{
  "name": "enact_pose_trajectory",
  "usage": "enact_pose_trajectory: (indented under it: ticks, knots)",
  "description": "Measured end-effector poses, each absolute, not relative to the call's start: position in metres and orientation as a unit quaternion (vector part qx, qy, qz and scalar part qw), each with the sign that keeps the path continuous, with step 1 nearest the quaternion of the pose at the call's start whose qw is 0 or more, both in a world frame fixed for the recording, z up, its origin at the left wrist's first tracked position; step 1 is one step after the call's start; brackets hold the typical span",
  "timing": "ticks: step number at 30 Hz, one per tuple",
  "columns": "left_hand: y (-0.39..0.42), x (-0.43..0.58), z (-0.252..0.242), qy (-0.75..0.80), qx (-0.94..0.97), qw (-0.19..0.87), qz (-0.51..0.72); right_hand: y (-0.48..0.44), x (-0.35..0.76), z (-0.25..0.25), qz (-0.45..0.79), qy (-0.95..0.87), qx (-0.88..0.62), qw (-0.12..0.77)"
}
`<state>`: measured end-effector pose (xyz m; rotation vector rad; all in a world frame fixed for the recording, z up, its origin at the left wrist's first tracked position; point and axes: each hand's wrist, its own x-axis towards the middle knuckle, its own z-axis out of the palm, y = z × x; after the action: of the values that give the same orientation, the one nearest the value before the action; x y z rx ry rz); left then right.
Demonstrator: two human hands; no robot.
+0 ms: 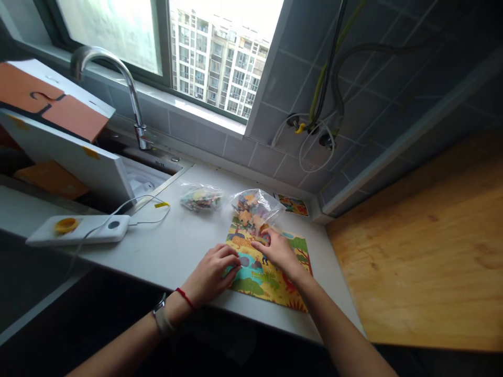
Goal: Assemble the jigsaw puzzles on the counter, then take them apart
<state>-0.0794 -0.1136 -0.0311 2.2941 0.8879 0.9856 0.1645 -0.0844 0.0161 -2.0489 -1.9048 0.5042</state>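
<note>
A colourful jigsaw puzzle (271, 280) with animals, trees and a blue pond lies on the white counter. My left hand (217, 269) rests at its left edge, fingers bent and touching the pond area, with nothing visible in them. Over the upper middle of the puzzle is my right hand (280, 250), its thumb and index finger apart; small coloured shapes show between them, and I cannot tell whether any is a loose piece. Just beyond it sits a clear plastic bag (271, 205) with puzzle pieces (247, 215) at its mouth. A second bag of pieces (201, 199) lies to the left.
A small picture card (294, 205) lies by the back wall. On the left are a white power strip (94, 230) with a cable and yellow tape roll (66, 225), a sink with a tap (135, 104), and boxes. A wooden panel (424, 272) stands right.
</note>
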Motion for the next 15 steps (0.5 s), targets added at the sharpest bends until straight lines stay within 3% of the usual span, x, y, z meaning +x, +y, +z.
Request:
enact_pose_trajectory:
  ticks: [5, 10, 15]
  knots:
    - [-0.116, -0.081, -0.03, 0.329, 0.836, 0.248, 0.363, -0.045, 0.165, 0.044, 0.202, -0.65, -0.707, 0.192]
    - [-0.114, -0.083, -0.029, 0.337, 0.826, 0.274, 0.359, 0.015, 0.169, 0.093, 0.23, -0.576, -0.698, 0.358]
    - [-0.116, -0.084, -0.028, 0.337, 0.823, 0.279, 0.362, 0.083, 0.17, 0.107, 0.225, -0.591, -0.643, 0.432]
